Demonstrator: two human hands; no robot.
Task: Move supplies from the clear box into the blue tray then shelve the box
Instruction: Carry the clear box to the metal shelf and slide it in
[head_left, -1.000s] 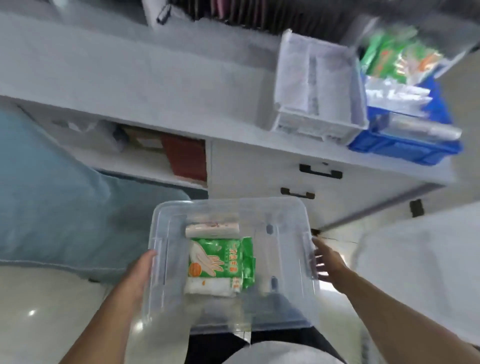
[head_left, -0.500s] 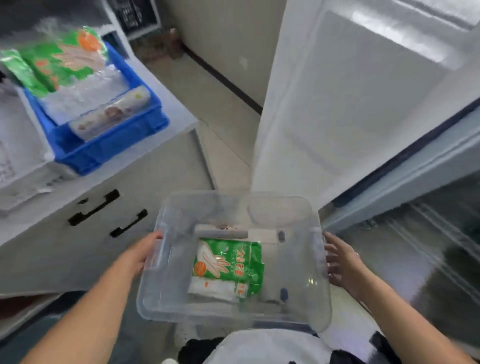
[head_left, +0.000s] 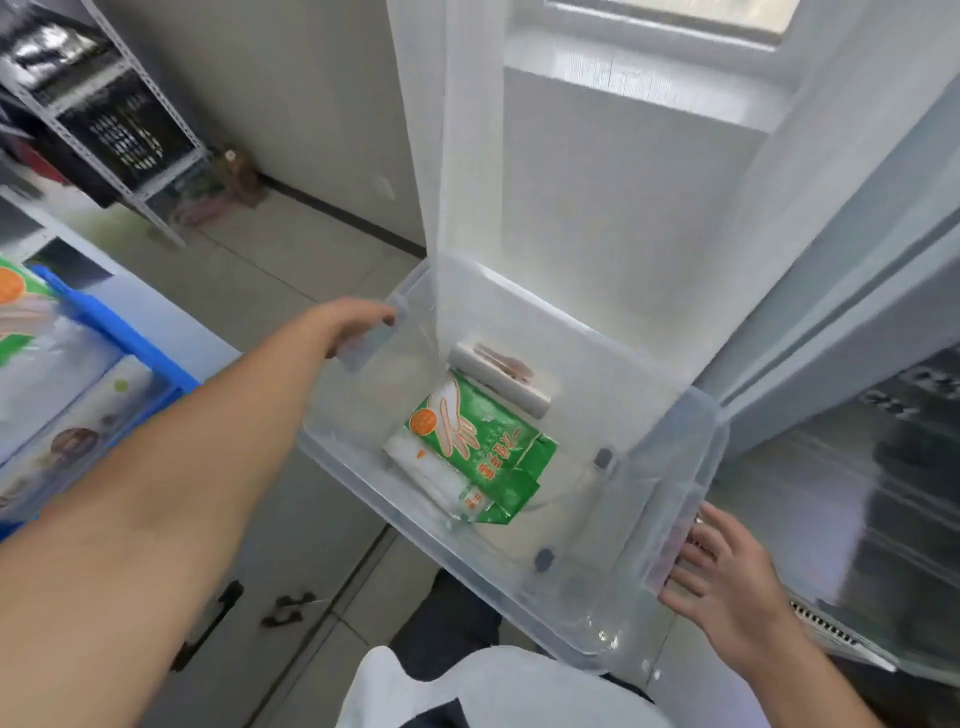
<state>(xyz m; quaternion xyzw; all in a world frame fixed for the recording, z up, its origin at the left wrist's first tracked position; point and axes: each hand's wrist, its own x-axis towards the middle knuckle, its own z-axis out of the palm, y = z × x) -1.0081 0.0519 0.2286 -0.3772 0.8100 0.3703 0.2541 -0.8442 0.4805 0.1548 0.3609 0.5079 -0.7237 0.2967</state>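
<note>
right hand (head_left: 727, 577): closest to the camera, at the near right end of the see-through plastic storage box (head_left: 670, 499); fingers are curled against that end wall, so it's got hold of the box from that side
left hand (head_left: 353, 325): arm stretched way out, hand wrapped over the far left corner of the box rim, gripping it too; fingertips are partly hidden behind the plastic
clear box: held up in the air between both hands, sitting at an angle in the view, above the tiled floor (head_left: 270, 270) and not resting on anything
stuff in the box: a green and white printed packet with a glove picture (head_left: 478, 447) lying flat on the bottom, a white plastic-wrapped bundle (head_left: 431, 473) tucked under its near edge, and a white roll with a brownish label (head_left: 498, 379) just past the packet on the far side
blue plastic tray (head_left: 130, 343): off at the left edge on the pale counter (head_left: 171, 332), well apart from the box; it's got bagged packets in it, kinda blurry
cabinet front (head_left: 249, 587): below the counter, two dark handles on it
further back: a grey metal shelving rack (head_left: 114, 104) with a black crate in the top left, and a big white panel straight ahead behind the box
</note>
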